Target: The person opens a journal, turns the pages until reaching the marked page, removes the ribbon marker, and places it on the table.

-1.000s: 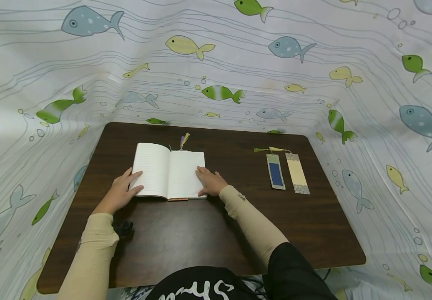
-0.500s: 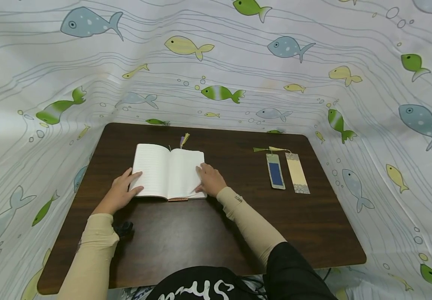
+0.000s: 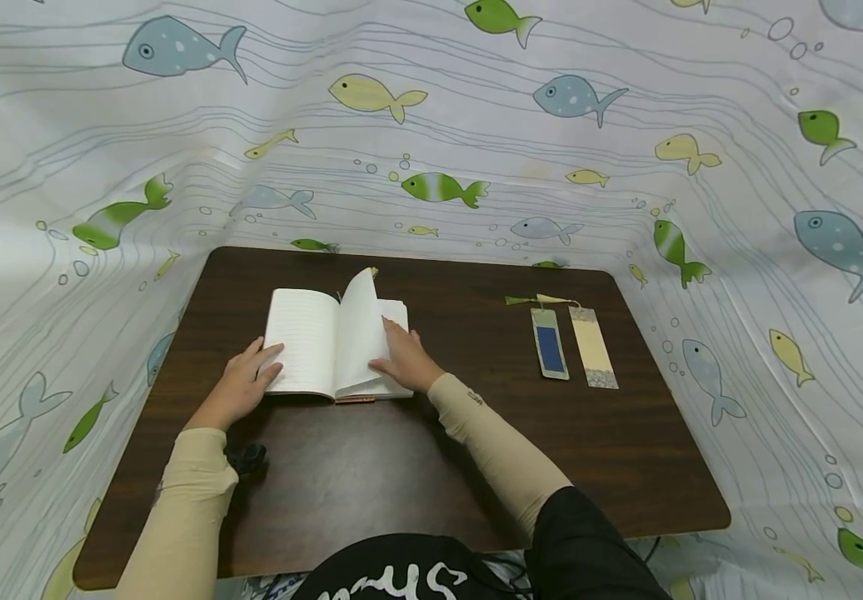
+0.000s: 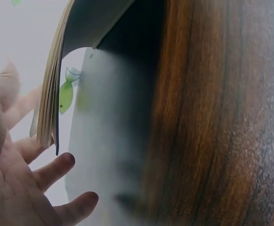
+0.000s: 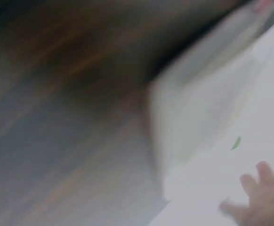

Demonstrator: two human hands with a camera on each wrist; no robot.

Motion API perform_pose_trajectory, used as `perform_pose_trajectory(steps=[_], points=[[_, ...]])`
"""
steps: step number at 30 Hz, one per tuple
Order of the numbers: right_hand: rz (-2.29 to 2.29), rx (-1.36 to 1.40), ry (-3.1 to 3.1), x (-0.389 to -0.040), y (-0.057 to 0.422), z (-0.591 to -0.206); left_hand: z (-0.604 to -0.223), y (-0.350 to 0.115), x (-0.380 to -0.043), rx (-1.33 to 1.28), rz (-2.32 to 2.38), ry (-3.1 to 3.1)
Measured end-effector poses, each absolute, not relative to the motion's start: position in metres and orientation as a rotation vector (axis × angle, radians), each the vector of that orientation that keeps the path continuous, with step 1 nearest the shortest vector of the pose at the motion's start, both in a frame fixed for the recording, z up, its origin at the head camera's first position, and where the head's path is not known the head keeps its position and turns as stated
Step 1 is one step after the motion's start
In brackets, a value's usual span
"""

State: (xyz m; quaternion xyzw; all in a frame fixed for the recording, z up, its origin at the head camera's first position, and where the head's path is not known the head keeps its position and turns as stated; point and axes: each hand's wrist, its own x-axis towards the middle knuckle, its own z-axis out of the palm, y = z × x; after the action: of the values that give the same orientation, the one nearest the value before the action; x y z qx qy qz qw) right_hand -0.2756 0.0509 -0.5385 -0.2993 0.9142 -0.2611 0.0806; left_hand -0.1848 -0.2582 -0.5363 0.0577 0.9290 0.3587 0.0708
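A notebook (image 3: 300, 342) with lined pages lies spread on the dark wooden table. My left hand (image 3: 236, 383) rests at its left edge, thumb and a finger on the page. In the left wrist view, the notebook's page edges (image 4: 50, 94) pass beside the left hand (image 4: 28, 188), its fingers spread. On the other half a page (image 3: 359, 333) rises from the spine and curves leftward. My right hand (image 3: 407, 360) touches that page's outer edge with fingers extended; it looks blurred in the right wrist view. A small yellow tassel tip (image 3: 375, 272) peeks out behind the raised page.
Two bookmarks lie toward the table's right side: a blue-panelled one (image 3: 549, 346) and a cream one (image 3: 594, 346), their tassels at the top. A black device (image 3: 247, 458) sits by my left wrist. A fish-print curtain (image 3: 431, 125) surrounds the table (image 3: 341, 475).
My right hand has moved slightly left, and a right-side page has lifted and swung up toward the spine, covering most of the tassels behind. The left hand has stayed put.
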Motion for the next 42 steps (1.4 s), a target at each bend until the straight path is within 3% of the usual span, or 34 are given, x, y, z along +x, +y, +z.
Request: perform_pose_trajectory(steps=[6, 13, 19, 28, 42], points=[[-1.162, -0.969, 2.273, -0.261, 0.029, -0.518, -0.536, -0.259, -0.188, 0.143, 1.280, 2.713], [-0.756, -1.169, 2.286, -0.258, 0.005, -0.528, -0.534, -0.257, -0.192, 0.168, 1.418, 2.692], [-0.569, -1.216, 2.308, -0.258, 0.001, -0.538, -0.532, -0.253, -0.195, 0.170, 1.263, 2.758], [-0.263, -1.186, 2.474, -0.267, 0.028, -0.549, -0.537, -0.255, -0.192, 0.087, 1.177, 2.766], [-0.064, -0.904, 2.640, -0.278, 0.080, -0.546, -0.540, -0.255, -0.190, 0.174, 0.959, 2.837]])
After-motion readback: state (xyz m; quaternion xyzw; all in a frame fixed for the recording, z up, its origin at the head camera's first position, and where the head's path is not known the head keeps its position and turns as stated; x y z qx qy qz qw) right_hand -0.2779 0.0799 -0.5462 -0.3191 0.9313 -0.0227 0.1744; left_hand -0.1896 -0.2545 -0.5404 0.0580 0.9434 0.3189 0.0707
